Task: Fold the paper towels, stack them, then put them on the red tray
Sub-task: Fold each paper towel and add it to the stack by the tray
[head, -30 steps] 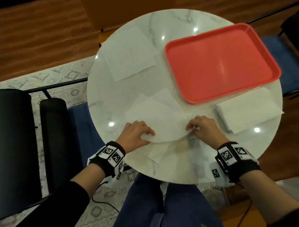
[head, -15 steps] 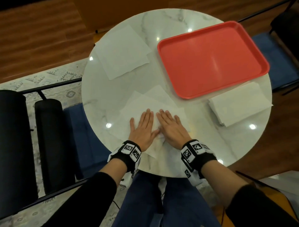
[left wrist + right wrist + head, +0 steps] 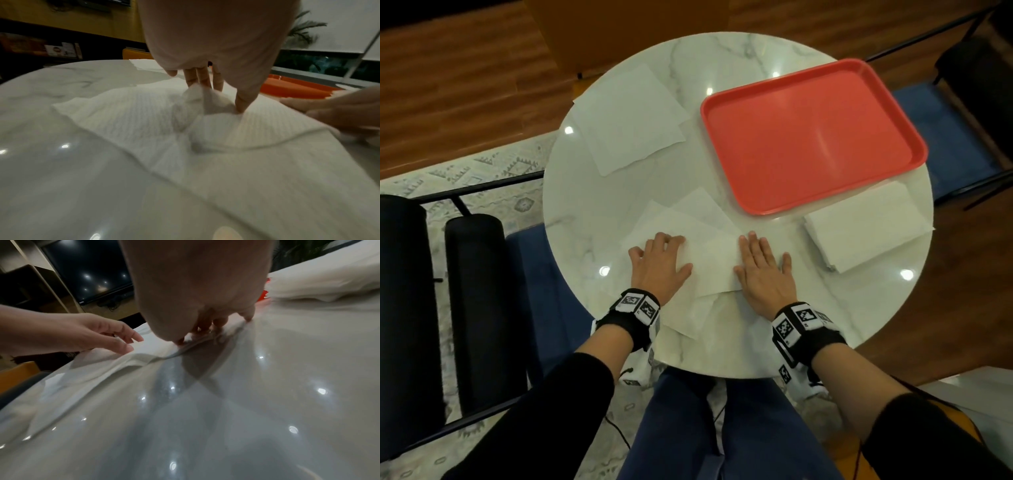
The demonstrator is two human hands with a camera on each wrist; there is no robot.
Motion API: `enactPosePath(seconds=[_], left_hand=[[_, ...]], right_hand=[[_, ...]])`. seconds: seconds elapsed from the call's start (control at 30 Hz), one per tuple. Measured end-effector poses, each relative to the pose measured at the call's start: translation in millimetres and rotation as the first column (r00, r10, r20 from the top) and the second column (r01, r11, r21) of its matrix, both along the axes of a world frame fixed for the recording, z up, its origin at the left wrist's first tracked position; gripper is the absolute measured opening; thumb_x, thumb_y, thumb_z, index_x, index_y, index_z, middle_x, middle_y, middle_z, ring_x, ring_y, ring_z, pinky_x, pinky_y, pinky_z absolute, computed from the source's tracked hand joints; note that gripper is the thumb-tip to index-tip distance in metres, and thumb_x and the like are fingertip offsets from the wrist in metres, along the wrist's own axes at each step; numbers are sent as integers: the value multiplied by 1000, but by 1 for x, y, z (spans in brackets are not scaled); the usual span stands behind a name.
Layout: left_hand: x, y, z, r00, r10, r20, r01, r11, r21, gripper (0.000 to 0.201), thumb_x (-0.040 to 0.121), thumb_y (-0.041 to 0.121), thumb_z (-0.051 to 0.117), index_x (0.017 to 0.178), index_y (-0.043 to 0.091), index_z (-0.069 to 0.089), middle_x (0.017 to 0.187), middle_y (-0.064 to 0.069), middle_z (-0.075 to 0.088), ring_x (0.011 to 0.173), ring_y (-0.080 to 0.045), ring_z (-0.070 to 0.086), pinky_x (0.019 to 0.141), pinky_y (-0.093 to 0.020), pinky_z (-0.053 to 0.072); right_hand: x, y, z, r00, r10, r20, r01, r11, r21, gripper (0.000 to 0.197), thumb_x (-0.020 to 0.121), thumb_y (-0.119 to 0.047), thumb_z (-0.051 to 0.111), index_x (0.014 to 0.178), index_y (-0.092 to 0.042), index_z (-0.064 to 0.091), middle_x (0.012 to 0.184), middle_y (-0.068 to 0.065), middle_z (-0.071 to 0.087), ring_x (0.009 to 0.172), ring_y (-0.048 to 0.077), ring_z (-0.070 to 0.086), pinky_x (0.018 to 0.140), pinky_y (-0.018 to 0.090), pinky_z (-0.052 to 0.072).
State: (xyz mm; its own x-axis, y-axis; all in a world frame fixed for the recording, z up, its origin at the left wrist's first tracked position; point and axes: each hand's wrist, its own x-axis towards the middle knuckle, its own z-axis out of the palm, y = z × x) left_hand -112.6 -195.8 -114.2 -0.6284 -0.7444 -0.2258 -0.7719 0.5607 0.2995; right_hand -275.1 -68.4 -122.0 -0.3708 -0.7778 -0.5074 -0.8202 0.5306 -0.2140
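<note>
On paper towel [image 3: 709,263], seemingly flat hands [image 3: 763,270].

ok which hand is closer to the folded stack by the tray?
Right. The right hand lies flat on the paper towel, a short gap of bare table from the folded stack. The left hand presses the towel's far side, farther off.

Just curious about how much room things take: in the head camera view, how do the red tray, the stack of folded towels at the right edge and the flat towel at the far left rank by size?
1. red tray, clearly largest.
2. flat towel.
3. stack of folded towels, though not by much.
</note>
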Motion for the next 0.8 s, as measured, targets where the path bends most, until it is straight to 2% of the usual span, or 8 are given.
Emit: enactPosePath(seconds=[0.1, 0.27, 0.4, 0.5, 0.6, 0.67, 0.73, 0.8], left_hand=[[-8, -11, 8, 997, 61, 53, -65, 995, 78, 48, 80, 48, 60, 123, 30, 48, 107, 5, 57, 107, -20, 48, 88, -38, 24], [-19, -16, 23, 979, 72, 191, -109, 976, 191, 37, 75, 48, 66, 105, 28, 61, 99, 4, 55, 106, -22, 46, 80, -37, 19], [-29, -8, 48, 999, 45, 4, -43, 922, 385, 18, 78, 36, 68, 90, 27, 58, 93, 11, 56, 94, -16, 52, 86, -35, 29], [-39, 3, 83, 982, 9, -188, 89, 857, 508, 12, 78, 26, 71, 81, 22, 59, 84, 10, 61, 83, -13, 56, 72, -25, 42], [-47, 10, 113, 943, 71, -326, 128, 824, 551, 11, 78, 23, 73, 82, 20, 63, 83, 7, 67, 76, -6, 61, 67, -20, 47], [-53, 12, 124, 904, 167, -394, 103, 808, 579, 12, 78, 21, 75, 84, 20, 65, 85, 5, 69, 78, -6, 64, 69, -21, 50], [-58, 14, 127, 866, 263, -426, 63, 787, 614, 16, 76, 20, 77, 87, 19, 66, 89, 1, 70, 80, -11, 66, 72, -25, 52], [-64, 18, 127, 841, 333, -427, 33, 756, 654, 20, 75, 21, 77, 92, 19, 66, 92, -5, 71, 82, -22, 68, 77, -32, 53]], right_hand=[[-3, 0, 3, 1000, 19, 24, -19, 1000, 0, 58, 103, -37, 16, 151, -22, -12, 159, -4, -18, 147, 15, -11, 116, 53, -1], [-11, -1, 12, 996, 63, 58, -64, 998, 6, 62, 102, -33, 25, 151, -20, -11, 160, -2, -16, 148, 16, -9, 115, 56, 4], [-20, -9, 28, 994, 41, 97, -36, 998, -60, 76, 93, -26, 45, 152, -26, -4, 159, 5, 8, 146, 25, 10, 108, 66, 12], [-38, -13, 56, 989, 15, 148, 5, 991, -134, 65, 85, -28, 56, 144, -34, 30, 151, 7, 24, 140, 28, 20, 106, 68, 13], [-71, -3, 79, 977, -35, 212, 74, 981, -178, 32, 84, -34, 61, 115, -27, 62, 132, -2, 51, 126, 21, 43, 106, 63, 22], [-95, 10, 92, 893, -114, 435, 251, 929, -272, 14, 82, -35, 66, 94, -29, 66, 103, -6, 67, 99, 17, 60, 93, 44, 43], [-117, 24, 102, 758, -151, 635, 436, 841, -320, 8, 83, -24, 70, 80, -28, 65, 78, -6, 68, 75, 10, 63, 72, 23, 46], [-141, 36, 102, 632, -211, 746, 603, 739, -301, 6, 85, -14, 68, 88, -20, 68, 83, 2, 72, 78, 13, 67, 75, 27, 51]])
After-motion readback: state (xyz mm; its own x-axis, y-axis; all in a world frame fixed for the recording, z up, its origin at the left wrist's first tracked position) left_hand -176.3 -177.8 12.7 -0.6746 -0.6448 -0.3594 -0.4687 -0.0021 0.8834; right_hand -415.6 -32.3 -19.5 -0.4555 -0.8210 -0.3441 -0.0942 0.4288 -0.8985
